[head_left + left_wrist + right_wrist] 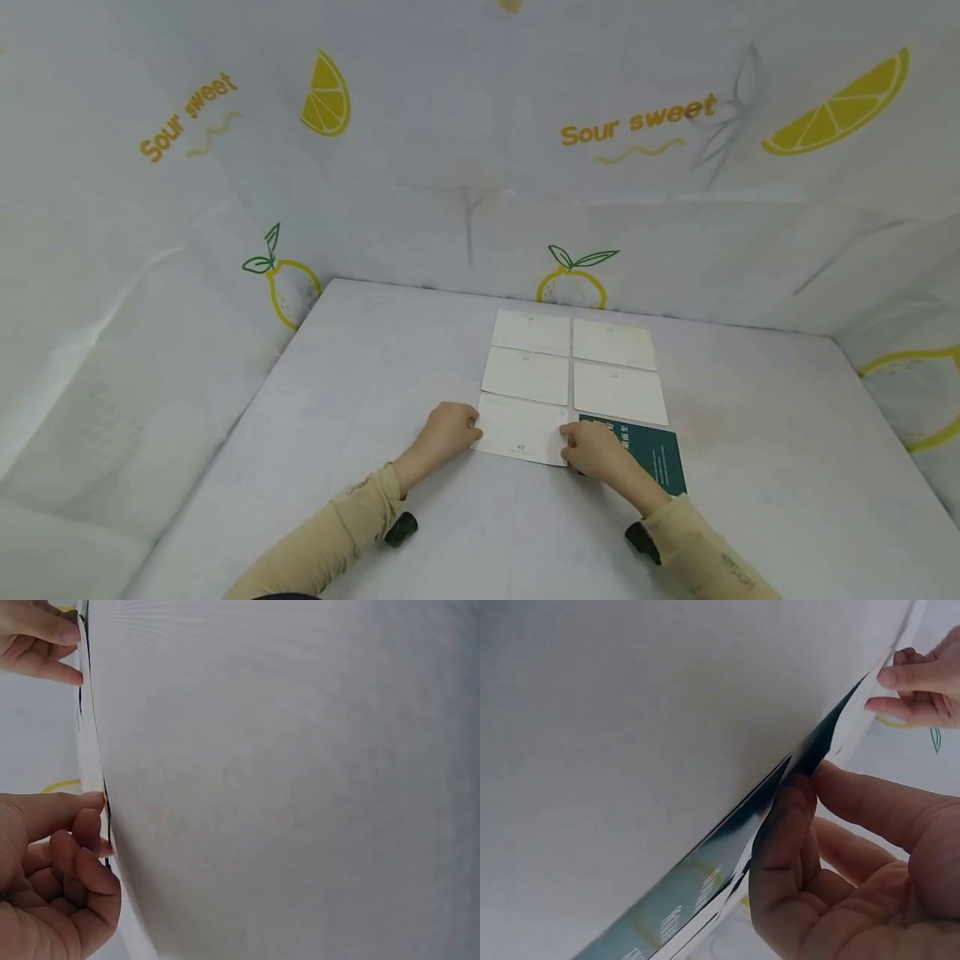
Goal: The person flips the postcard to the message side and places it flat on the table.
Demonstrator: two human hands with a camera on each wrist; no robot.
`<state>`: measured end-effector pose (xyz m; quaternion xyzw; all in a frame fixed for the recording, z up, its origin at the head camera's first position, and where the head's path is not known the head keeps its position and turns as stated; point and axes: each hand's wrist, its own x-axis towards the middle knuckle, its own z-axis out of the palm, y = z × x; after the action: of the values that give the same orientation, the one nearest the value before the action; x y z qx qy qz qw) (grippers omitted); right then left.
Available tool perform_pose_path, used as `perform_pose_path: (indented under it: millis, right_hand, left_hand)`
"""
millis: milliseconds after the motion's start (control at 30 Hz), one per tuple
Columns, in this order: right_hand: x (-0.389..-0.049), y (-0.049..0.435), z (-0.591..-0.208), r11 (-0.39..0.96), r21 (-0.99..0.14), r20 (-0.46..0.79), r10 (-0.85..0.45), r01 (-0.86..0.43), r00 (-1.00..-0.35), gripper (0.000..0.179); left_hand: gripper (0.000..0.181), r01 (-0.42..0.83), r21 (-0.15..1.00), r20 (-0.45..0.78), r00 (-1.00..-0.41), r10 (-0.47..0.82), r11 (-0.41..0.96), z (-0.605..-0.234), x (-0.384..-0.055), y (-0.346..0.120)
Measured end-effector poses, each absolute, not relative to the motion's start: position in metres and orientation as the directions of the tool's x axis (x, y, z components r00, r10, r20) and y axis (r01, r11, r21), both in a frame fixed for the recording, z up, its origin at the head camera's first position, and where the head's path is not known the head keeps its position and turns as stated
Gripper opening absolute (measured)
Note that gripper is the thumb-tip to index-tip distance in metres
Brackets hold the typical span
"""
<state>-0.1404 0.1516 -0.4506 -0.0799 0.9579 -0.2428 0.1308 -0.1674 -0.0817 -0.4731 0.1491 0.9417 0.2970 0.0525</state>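
A white card [521, 427] with a small printed mark lies at the front of the left column, between both hands. My left hand [447, 432] pinches its left edge between thumb and finger. At its right edge my right hand [600, 452] pinches the same card. In the right wrist view the card's dark green underside [816, 746] shows, with the edge tilted up. Partly under my right hand lies a dark green card [662, 458] with white lettering, which the right wrist view shows beside the fingers [784, 847].
Several white cards [527, 375] lie face down in two columns behind. The white table [360, 367] runs back to a cloth wall [420, 217] printed with lemons. Tan sleeves [330, 533] cover both forearms, and a black strap piece [402, 529] hangs by the left wrist.
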Motion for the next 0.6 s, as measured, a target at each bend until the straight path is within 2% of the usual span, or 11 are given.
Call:
perform_pose_path:
  millis: [100,267,400,600]
  right_hand:
    - [-0.141,0.148,-0.449,0.893,-0.435,-0.181,-0.213,-0.116,-0.960,0.033]
    - [-0.143,0.146,-0.447,0.900,-0.425,-0.193,-0.197,-0.099,-0.961,0.042]
    - [-0.144,0.153,-0.445,0.882,-0.465,-0.219,-0.206,-0.084,-0.954,0.046]
    - [-0.142,0.176,-0.442,0.810,-0.585,-0.210,-0.208,-0.048,-0.955,0.038]
  left_hand:
    - [0.018,0.264,0.538,0.001,-0.950,0.312,0.801,-0.470,-0.167,-0.080]
    - [0.018,0.258,0.536,-0.003,-0.952,0.308,0.804,-0.467,-0.168,-0.081]
    - [0.016,0.257,0.548,-0.010,-0.950,0.314,0.796,-0.465,-0.171,-0.082]
    - [0.020,0.275,0.545,0.015,-0.948,0.318,0.793,-0.458,-0.176,-0.075]
